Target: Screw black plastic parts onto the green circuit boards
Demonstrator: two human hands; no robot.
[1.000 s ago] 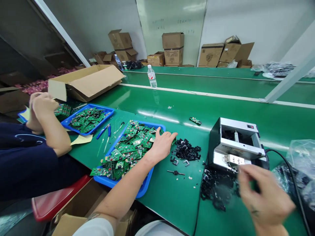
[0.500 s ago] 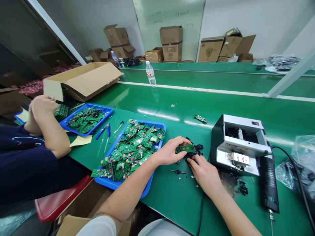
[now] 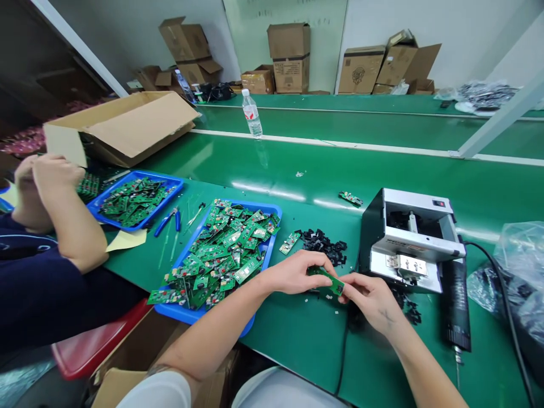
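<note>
My left hand (image 3: 295, 273) and my right hand (image 3: 369, 300) hold a small green circuit board (image 3: 328, 280) between their fingertips, above the green belt. Its far end points toward my right hand. Just left of my left hand lies a blue tray (image 3: 255, 206), heaped with several similar boards. A loose pile of black plastic clips (image 3: 323, 246) sits beyond my hands. A single green board (image 3: 289, 243) lies between that pile and the tray's rim.
A metal bench machine (image 3: 408, 243) stands right of my hands, with a black handheld tool (image 3: 457, 300) beside it. A co-worker's hands (image 3: 49, 178) work at far left near a second blue tray (image 3: 136, 201). Blue-handled pliers (image 3: 170, 221) lie between the trays. A cardboard box (image 3: 119, 124) stands beyond.
My hands have moved down and to the right, with the board now tilted between them. A loose board shows beside the tray, and the view has shifted slightly.
</note>
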